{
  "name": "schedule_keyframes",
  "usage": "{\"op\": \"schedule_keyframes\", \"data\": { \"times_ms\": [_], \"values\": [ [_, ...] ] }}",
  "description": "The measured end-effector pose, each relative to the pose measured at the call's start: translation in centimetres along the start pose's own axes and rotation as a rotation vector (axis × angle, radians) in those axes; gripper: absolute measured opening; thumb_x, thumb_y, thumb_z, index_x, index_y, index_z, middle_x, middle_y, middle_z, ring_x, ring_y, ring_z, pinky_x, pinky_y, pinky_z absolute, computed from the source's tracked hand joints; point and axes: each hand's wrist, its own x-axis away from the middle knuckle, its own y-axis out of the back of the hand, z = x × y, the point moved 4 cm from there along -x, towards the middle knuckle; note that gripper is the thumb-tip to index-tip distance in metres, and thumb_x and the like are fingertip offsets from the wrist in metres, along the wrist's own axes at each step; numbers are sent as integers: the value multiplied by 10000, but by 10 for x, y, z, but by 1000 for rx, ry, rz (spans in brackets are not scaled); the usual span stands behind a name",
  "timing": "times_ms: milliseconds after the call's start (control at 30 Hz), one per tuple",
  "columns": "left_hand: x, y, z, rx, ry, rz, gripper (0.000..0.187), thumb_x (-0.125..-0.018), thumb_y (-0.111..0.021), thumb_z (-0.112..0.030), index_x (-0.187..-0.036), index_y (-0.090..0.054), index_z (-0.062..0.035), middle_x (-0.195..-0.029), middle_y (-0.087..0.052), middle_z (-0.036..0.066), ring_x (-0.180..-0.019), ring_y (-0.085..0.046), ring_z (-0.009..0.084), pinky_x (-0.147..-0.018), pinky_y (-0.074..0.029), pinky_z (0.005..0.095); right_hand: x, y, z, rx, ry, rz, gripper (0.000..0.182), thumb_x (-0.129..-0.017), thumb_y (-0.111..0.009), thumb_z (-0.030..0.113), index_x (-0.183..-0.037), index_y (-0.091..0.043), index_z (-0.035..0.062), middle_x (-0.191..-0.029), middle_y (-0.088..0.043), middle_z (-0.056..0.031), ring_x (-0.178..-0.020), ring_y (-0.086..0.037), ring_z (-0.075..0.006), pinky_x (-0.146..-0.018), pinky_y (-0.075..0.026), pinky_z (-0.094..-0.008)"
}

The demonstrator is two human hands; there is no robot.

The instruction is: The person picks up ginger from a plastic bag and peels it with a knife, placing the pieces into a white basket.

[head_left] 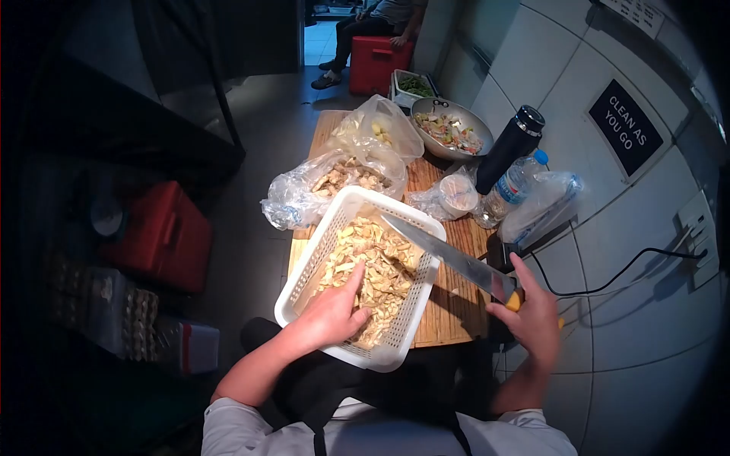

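A white perforated basket (420, 310) rests partly on the wooden table (455, 308) and leans toward my lap. Pale brown sliced pieces (372, 266) fill it. My left hand (334, 308) reaches over the basket's left side, its fingers apart on the pieces and nothing gripped. My right hand (528, 311) is closed on the yellow handle of a large knife (456, 260), right of the basket. The blade points up and left, its tip over the basket's upper part.
Plastic bags (350, 175) of food lie behind the basket. A metal bowl (454, 129), dark flask (511, 148), water bottle (513, 190) and wrapped cup (458, 195) stand along the back right. A person (380, 19) sits on a red box (372, 67). A black cable crosses the tiled wall.
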Motion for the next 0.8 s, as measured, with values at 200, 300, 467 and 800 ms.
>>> {"op": "schedule_keyframes", "data": {
  "times_ms": [200, 300, 467, 800],
  "values": [
    [16, 8, -10, 115, -189, -42, 360, -954, -601, -102, -1307, -572, -36, -1031, -579, 206, -959, -584, 379, -872, -465, 416, -20, -59, 16, -88, 98, 0, 861, -698, -886, 283, -1450, -491, 142, -925, -711, -186, -841, -701, -369, -725, -549, -418],
    [35, 37, -29, 127, -226, -57, 389, -927, -653, -104, -1310, -607, -54, -978, -570, 172, -885, -569, 346, -846, -465, 402, -18, -87, 34, -77, 148, 89, 813, -722, -867, 303, -1433, -509, 134, -956, -723, -160, -867, -708, -351, -728, -553, -426],
    [13, 115, -50, -42, -403, -318, 536, -844, -769, -188, -1338, -604, -65, -834, -640, 142, -747, -643, 313, -720, -516, 394, -31, -128, 53, -123, 350, 95, 802, -745, -846, 296, -1450, -489, 160, -898, -715, -138, -810, -703, -340, -687, -545, -437],
    [-263, 78, 22, 1324, 140, -95, 286, -1015, -546, -109, -1240, -548, 66, -1083, -651, 145, -874, -667, 235, -759, -581, 322, -36, -135, 54, -39, 317, 192, 799, -756, -836, 324, -1455, -486, 163, -917, -710, -120, -792, -694, -341, -678, -543, -436]
  ]
}}
